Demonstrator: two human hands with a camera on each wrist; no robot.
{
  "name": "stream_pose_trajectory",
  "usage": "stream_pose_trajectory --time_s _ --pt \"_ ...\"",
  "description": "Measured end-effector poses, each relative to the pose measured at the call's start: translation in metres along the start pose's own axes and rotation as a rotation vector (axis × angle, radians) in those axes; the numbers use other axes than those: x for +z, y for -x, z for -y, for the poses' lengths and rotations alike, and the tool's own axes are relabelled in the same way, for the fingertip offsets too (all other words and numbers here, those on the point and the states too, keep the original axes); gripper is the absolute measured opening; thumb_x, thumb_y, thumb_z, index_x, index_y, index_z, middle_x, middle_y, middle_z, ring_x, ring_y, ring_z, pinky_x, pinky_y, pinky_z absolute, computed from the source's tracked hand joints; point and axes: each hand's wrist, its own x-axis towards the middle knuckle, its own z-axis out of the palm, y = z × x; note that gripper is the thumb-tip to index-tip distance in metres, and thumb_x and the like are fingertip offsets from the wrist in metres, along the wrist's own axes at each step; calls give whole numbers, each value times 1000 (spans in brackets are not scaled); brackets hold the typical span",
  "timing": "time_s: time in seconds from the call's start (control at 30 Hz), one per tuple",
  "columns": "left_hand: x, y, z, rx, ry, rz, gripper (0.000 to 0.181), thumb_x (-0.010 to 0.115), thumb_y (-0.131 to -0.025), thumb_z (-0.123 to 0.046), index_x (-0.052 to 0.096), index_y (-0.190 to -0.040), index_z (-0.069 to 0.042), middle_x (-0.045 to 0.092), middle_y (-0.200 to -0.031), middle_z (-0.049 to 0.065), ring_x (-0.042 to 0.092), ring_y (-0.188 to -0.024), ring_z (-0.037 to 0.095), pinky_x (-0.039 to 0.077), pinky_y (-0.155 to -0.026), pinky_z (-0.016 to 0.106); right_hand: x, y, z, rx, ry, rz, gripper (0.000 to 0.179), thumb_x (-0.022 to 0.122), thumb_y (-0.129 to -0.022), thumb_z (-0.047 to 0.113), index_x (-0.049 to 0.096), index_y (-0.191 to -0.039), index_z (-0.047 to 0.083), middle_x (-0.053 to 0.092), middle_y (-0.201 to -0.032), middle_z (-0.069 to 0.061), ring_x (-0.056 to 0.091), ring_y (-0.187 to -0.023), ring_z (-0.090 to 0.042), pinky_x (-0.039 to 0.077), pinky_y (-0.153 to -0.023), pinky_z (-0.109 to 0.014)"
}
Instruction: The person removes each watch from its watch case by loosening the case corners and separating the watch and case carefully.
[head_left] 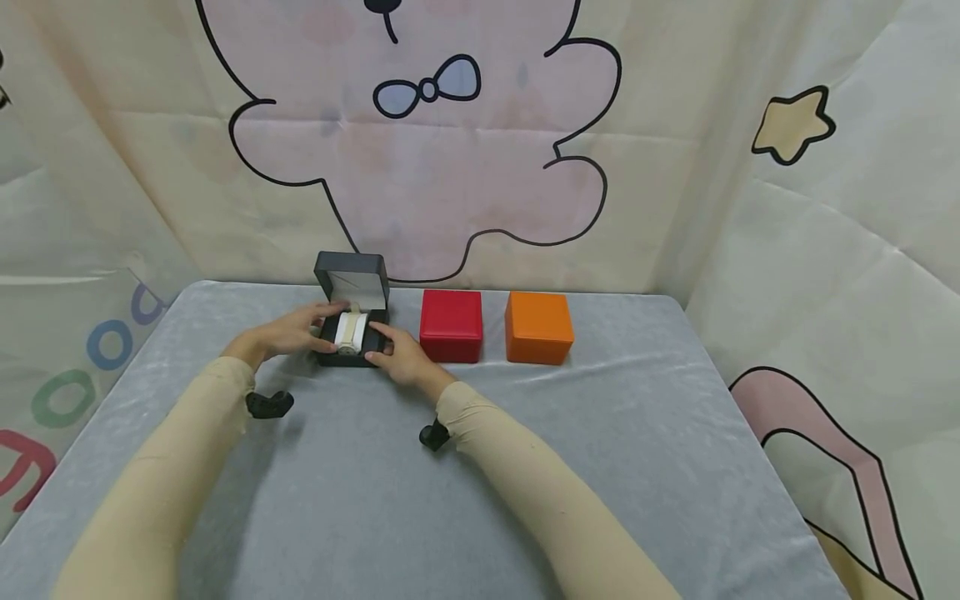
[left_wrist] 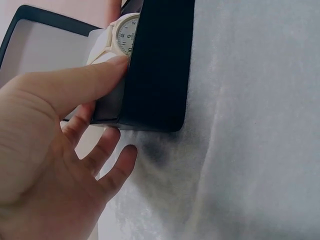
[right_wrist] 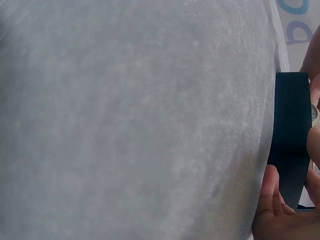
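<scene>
A dark watch box stands at the table's far edge, lid raised, its lining pale. Inside it a cream-strapped wristwatch sits round a white cushion. With thumb and forefinger my left hand pinches the watch on its cushion from the left; the thumb lies beside the dial in the left wrist view, other fingers loosely bent outside the box. My right hand grips the box's right side. Part of that grip is cut off at the edge of the right wrist view.
Right of the watch box stand a red box and an orange box, both closed. A grey cloth covers the table. Printed curtains hang behind and at both sides.
</scene>
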Motion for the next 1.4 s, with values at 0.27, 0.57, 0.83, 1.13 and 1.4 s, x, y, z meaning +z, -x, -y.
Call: stream_pose_trajectory --time_s 0.27,0.57,0.83,1.13,1.4 --pt "-1 -2 -7 19 -111 11 86 70 -95 -22 19 -162 -7 16 -159 35 32 -138 59 34 -109 72 -2 1 0 1 -10 21 61 67 -99 18 43 -155 21 51 -93 -4 49 -79 -9 41 -65 -18" --pt "-3 -3 -18 19 -162 -4 85 73 -91 -13 23 -159 2 21 -154 39 40 -132 61 38 -108 68 -5 0 2 -20 -3 20 61 66 -99 17 43 -154 19 49 -88 -2 48 -75 -8 40 -64 -17" --pt "-1 -5 -17 -3 -197 -42 84 76 -88 -13 30 -156 3 26 -149 39 45 -124 52 40 -104 66 -3 0 0 -14 2 22 62 67 -98 17 43 -155 20 48 -85 -1 46 -74 -7 38 -62 -17" --pt "9 -1 -16 147 -185 -152 74 78 -84 -3 37 -145 5 43 -147 34 44 -132 54 36 -109 68 -2 2 -1 -9 -30 13 61 67 -98 16 44 -154 20 53 -99 -4 49 -81 -7 41 -67 -16" --pt "13 3 -16 178 -163 -173 74 75 -88 -1 31 -147 2 37 -154 34 38 -141 54 30 -114 69 -1 0 -3 -21 -20 8 61 67 -98 17 44 -154 19 50 -92 -2 48 -78 -8 41 -65 -17"
